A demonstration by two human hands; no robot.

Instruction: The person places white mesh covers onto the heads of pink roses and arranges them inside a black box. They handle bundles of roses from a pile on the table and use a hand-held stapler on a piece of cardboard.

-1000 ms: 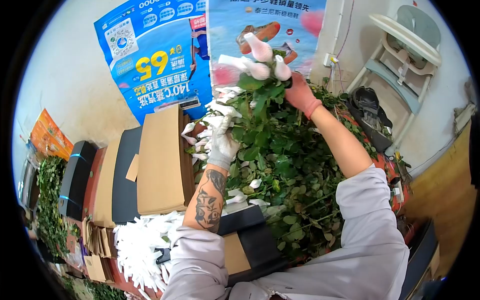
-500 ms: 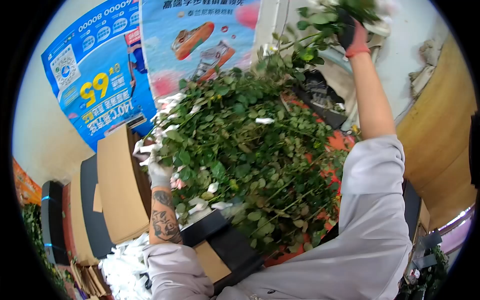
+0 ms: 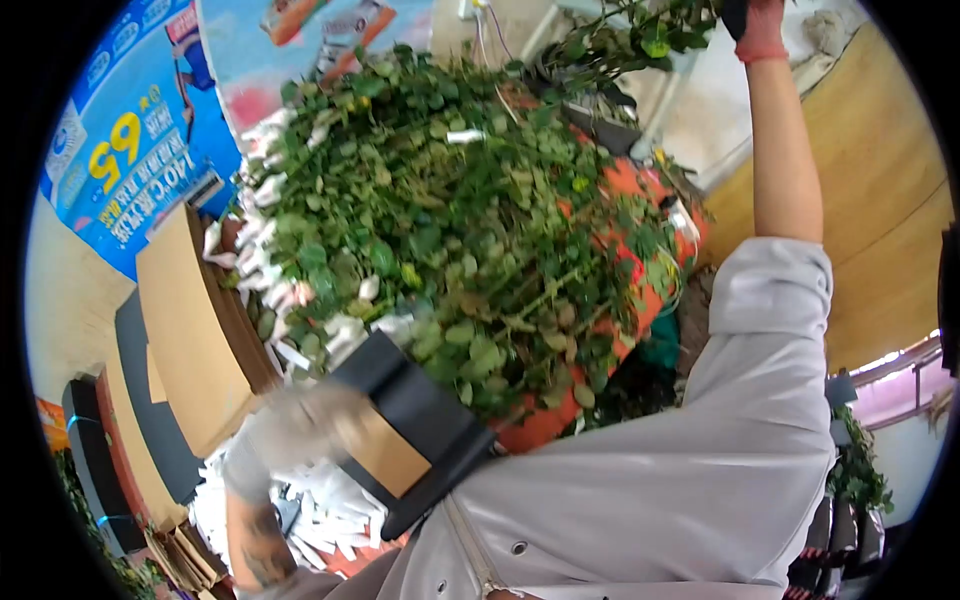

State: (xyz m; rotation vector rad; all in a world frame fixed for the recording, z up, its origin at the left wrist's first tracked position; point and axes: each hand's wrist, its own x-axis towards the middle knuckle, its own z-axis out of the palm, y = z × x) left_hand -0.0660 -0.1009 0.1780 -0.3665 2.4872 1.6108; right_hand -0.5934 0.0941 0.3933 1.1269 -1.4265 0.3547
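My right hand (image 3: pixel 757 28), in a red and black glove, is at the top edge of the view and partly cut off. It grips a bunch of leafy rose stems (image 3: pixel 640 35) stretching out to its left. Smeared by motion, my left hand (image 3: pixel 300 425) in a pale glove is over a black holder with a brown cardboard panel (image 3: pixel 395 455). Its fingers cannot be made out. Below it lies a heap of white sleeves (image 3: pixel 325 515). A large pile of rose stems (image 3: pixel 430 220) covers the surface ahead, with white-wrapped heads (image 3: pixel 262 190) along its left side.
Brown cardboard sheets (image 3: pixel 190 330) stand at the left, beside a dark panel (image 3: pixel 150 400). Blue posters (image 3: pixel 125 140) hang on the wall behind. An orange-red covering (image 3: pixel 545 425) shows under the pile's edge. A curved wooden panel (image 3: pixel 880 200) rises at the right.
My left hand has left the white-wrapped heads and come down toward the black holder and white sleeves. The right hand with its stems is now higher and farther right in view. The camera has shifted.
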